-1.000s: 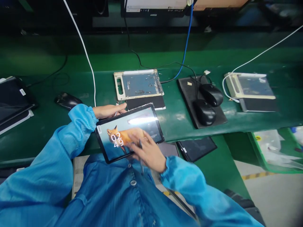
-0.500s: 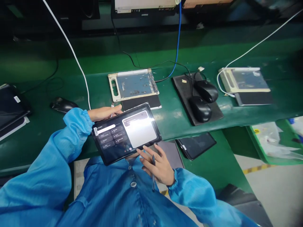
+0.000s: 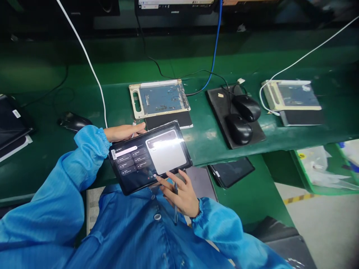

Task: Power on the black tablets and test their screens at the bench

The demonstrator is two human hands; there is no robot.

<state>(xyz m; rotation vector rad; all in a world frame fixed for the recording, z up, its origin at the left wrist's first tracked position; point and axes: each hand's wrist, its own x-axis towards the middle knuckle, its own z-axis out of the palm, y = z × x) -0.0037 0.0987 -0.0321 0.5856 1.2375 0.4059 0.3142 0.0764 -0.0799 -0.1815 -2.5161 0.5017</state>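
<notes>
A black tablet point(image 3: 151, 158) with a lit screen is held tilted in front of my body. Its screen shows a settings panel on the left and a bright white panel on the right. My left hand point(image 3: 126, 132) grips the tablet along its far edge; most of its fingers are hidden behind it. A white cable end point(image 3: 134, 127) shows beside that hand. My right hand point(image 3: 181, 196) is at the tablet's near edge, with a fingertip at the lower part of the screen. A dark pen point(image 3: 176, 205) is tucked between its fingers.
On the green bench point(image 3: 196, 138) lies a cream-framed fixture point(image 3: 162, 98), with a similar fixture point(image 3: 294, 95) at the right. Two black mice rest on a dark pad point(image 3: 218, 112). Another mouse point(image 3: 74, 121) is at left. More tablets point(image 3: 232, 172) lie lower right, near a green bin point(image 3: 311, 183).
My right hand has shifted slightly left along the tablet's near edge, its fingertip now at the small icons low on the screen. My left hand keeps its grip. The view has shifted a little.
</notes>
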